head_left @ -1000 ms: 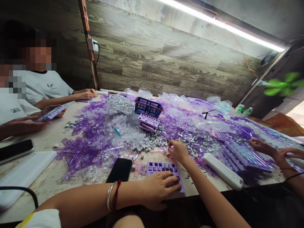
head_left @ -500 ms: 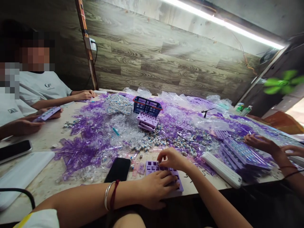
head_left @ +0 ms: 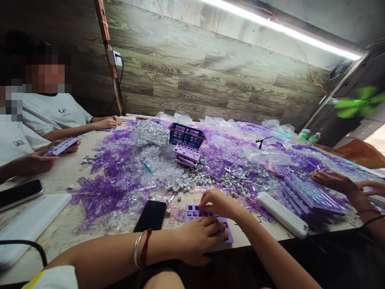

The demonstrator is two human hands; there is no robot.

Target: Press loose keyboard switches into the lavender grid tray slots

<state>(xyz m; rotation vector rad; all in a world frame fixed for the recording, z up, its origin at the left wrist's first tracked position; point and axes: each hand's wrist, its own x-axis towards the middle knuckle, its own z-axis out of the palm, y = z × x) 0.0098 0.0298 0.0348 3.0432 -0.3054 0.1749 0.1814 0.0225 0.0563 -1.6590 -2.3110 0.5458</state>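
A light purple panel with square cells [head_left: 192,213] lies at the table's front edge. Over its near half rests my left hand [head_left: 197,239], fingers bent across the top and thumb low by the front edge, gripping it. My right hand [head_left: 221,202] is at the far side of the same panel, fingertips pinched down at its cells; whatever they hold is hidden. Just beyond are small clear and pinkish plastic pieces [head_left: 179,214] and a heap of small white and blue parts [head_left: 180,180]. To the left of the panel lies a black phone [head_left: 151,215].
Purple transparent pieces [head_left: 105,192] spread over the table. A dark blue basket [head_left: 187,136] stands behind stacked purple panels [head_left: 187,154]. Right are a white bar [head_left: 282,214], more stacked panels [head_left: 306,196] and a co-worker's hand [head_left: 331,178]. Two people sit at left, one holding a panel [head_left: 63,146].
The view has shifted very slightly. My right hand's fingertips have moved a little at the panel's cells, while my left hand stays on it. The co-worker's hand at right has turned slightly.
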